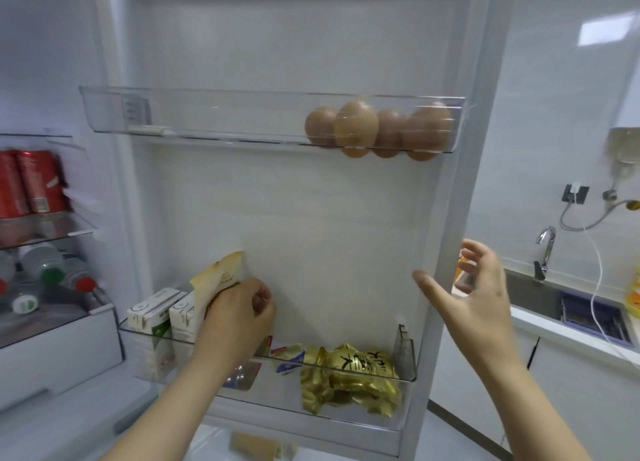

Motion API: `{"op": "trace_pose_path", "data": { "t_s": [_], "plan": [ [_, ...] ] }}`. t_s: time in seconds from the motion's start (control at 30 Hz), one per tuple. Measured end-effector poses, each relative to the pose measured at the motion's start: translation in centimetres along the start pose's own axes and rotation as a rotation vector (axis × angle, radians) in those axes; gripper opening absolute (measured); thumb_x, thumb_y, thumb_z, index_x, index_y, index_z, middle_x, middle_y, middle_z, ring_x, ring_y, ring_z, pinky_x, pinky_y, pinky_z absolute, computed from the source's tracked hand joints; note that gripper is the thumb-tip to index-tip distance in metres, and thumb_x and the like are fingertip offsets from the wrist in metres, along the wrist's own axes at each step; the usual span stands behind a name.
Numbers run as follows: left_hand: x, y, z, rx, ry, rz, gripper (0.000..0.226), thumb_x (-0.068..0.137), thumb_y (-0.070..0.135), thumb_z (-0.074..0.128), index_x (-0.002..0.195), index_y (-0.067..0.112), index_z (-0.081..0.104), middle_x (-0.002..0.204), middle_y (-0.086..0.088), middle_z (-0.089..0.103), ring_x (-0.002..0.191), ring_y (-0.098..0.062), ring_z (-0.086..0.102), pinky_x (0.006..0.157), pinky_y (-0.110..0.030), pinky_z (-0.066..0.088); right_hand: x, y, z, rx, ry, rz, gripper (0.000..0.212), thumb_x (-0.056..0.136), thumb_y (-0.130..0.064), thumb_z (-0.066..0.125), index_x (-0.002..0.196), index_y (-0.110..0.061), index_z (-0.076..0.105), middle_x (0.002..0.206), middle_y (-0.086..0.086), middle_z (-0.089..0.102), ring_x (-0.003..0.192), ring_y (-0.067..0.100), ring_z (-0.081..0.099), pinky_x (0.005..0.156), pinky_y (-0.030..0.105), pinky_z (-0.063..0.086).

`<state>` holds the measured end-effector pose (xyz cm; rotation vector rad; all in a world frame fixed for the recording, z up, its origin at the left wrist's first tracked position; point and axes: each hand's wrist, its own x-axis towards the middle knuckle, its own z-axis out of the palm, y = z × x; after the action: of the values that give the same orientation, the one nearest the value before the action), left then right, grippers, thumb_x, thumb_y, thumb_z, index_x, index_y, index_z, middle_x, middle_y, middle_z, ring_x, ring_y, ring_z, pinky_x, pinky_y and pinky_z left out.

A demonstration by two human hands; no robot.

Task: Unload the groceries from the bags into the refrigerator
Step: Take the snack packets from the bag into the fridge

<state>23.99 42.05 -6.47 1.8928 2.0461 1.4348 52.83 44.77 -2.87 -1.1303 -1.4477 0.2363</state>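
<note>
Two hands are near the lower door shelf (pixel 277 401) of the open refrigerator door (pixel 311 218). The left hand (pixel 239 311) is just above the left part of this shelf. Its fingers are curled around a tan pouch (pixel 218 277) and grip it by the lower part. The pouch stands upright, its top higher than the hand, just beside two white-and-green cartons (pixel 156 318) that stand at the left end of the shelf. The right hand (pixel 474 294) is above the right end of the shelf, at the outer edge of the door, with fingers spread apart and holding nothing (I cannot tell if it touches the door). Inside the shelf, toward the right, lies a crumpled gold packet (pixel 349 374), and some small flat packets (pixel 287 356) lie between it and the left hand. High above the shelf, an upper door shelf (pixel 207 114) carries brown eggs (pixel 377 128) at its right end. Left of the lower shelf, in the refrigerator body, stand red cans (pixel 31 183), and bottles (pixel 41 273) lie below them.
</note>
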Motion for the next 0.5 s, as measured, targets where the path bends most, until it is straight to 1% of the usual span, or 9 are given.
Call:
{"op": "trace_pose_path", "data": {
  "t_s": [0.07,0.13,0.2,0.27,0.33,0.43,0.5],
  "plan": [
    [0.0,0.2,0.1,0.022,-0.003,0.001,0.009,0.083,0.017,0.062,0.076,0.022,0.063,0.064,0.008,0.062,0.062,-0.005,0.056,0.056,-0.021,0.044,0.6,0.9,0.2,0.055,-0.133,0.079,0.095,0.070,-0.045,0.080,0.145,-0.031,0.025,0.147,-0.002,0.037,0.134,0.016,0.038,0.108,0.040,0.038],
    [0.0,0.4,0.1,0.052,0.010,0.002,0.009,0.083,0.017,0.062,0.074,0.020,0.063,0.063,0.007,0.062,0.063,-0.008,0.056,0.057,-0.022,0.044,1.2,1.4,0.5,0.099,-0.203,0.140,0.106,0.068,-0.049,0.081,0.149,-0.037,0.014,0.153,-0.004,0.032,0.139,0.016,0.034,0.113,0.043,0.034],
    [0.0,0.6,0.2,0.088,0.027,0.010,0.011,0.083,0.018,0.062,0.073,0.020,0.063,0.063,0.005,0.062,0.063,-0.010,0.056,0.057,-0.023,0.043,1.6,1.8,0.8,0.100,-0.200,0.155,0.110,0.060,-0.055,0.079,0.148,-0.038,0.014,0.150,-0.005,0.037,0.135,0.017,0.039,0.110,0.045,0.038],
    [-0.2,0.8,0.1,0.112,0.025,0.021,0.011,0.083,0.020,0.063,0.072,0.021,0.063,0.064,0.005,0.063,0.064,-0.007,0.056,0.056,-0.018,0.041,1.7,1.8,0.9,0.081,-0.186,0.164,0.110,0.053,-0.058,0.074,0.146,-0.037,0.020,0.142,-0.005,0.041,0.128,0.017,0.045,0.104,0.045,0.043],
    [-0.4,0.9,-0.1,0.121,0.010,0.026,0.010,0.083,0.022,0.063,0.073,0.022,0.064,0.066,0.007,0.063,0.065,-0.003,0.055,0.055,-0.012,0.036,1.3,1.4,0.9,0.069,-0.179,0.172,0.110,0.049,-0.058,0.069,0.146,-0.033,0.024,0.139,-0.003,0.038,0.126,0.017,0.043,0.104,0.044,0.043],
    [-1.3,0.6,-0.9,0.126,0.010,0.052,0.013,0.085,0.021,0.063,0.072,0.020,0.064,0.067,0.008,0.061,0.065,-0.002,0.054,0.055,-0.012,0.034,0.0,0.4,0.6,0.056,-0.167,0.177,0.111,0.050,-0.057,0.068,0.147,-0.030,0.021,0.141,0.000,0.034,0.128,0.020,0.039,0.104,0.044,0.041],
    [-2.2,0.5,-1.5,0.122,0.026,0.063,0.018,0.086,0.020,0.062,0.068,0.018,0.061,0.065,0.007,0.059,0.064,-0.003,0.052,0.056,-0.013,0.033,-1.3,-0.5,0.1,0.044,-0.158,0.173,0.112,0.055,-0.053,0.072,0.149,-0.029,0.015,0.141,-0.001,0.031,0.127,0.019,0.037,0.101,0.039,0.040]
  ]
}}
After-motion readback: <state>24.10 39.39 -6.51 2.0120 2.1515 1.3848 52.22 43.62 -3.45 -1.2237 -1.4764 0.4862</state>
